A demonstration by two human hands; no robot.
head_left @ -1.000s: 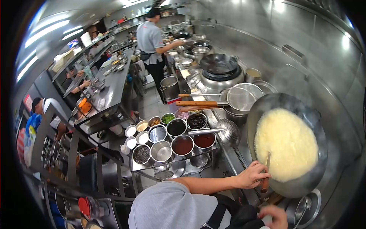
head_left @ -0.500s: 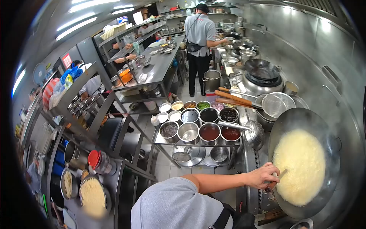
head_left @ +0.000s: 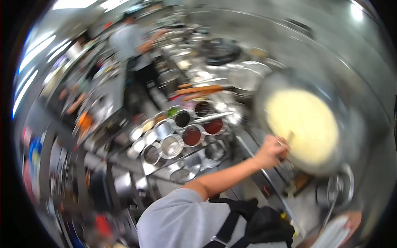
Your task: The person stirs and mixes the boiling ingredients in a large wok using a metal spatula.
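The frame is blurred. My left hand (head_left: 273, 152) is closed round the brown handle of a utensil (head_left: 290, 138), whose metal part dips into pale yellow, foamy contents (head_left: 304, 124) in a large wok (head_left: 264, 97). At the lower right, my right hand (head_left: 352, 221) grips a white object (head_left: 336, 232) that looks like a cloth; part of this hand is cut off by the frame edge. Just above it stands a metal container (head_left: 349, 182) with a ladle (head_left: 336, 192) in it.
Metal pots of sauces (head_left: 192, 135) stand left of the wok, with a perforated ladle (head_left: 236, 115) across them. Strainers (head_left: 248, 76) with wooden handles lie behind. A co-worker (head_left: 128, 41) stands farther back. Shelving (head_left: 80, 173) fills the left side.
The view has swung and tilted, shifting the wok up and left in frame. My right hand, out of view half a second ago, now shows with the white object. My left hand keeps its grip.
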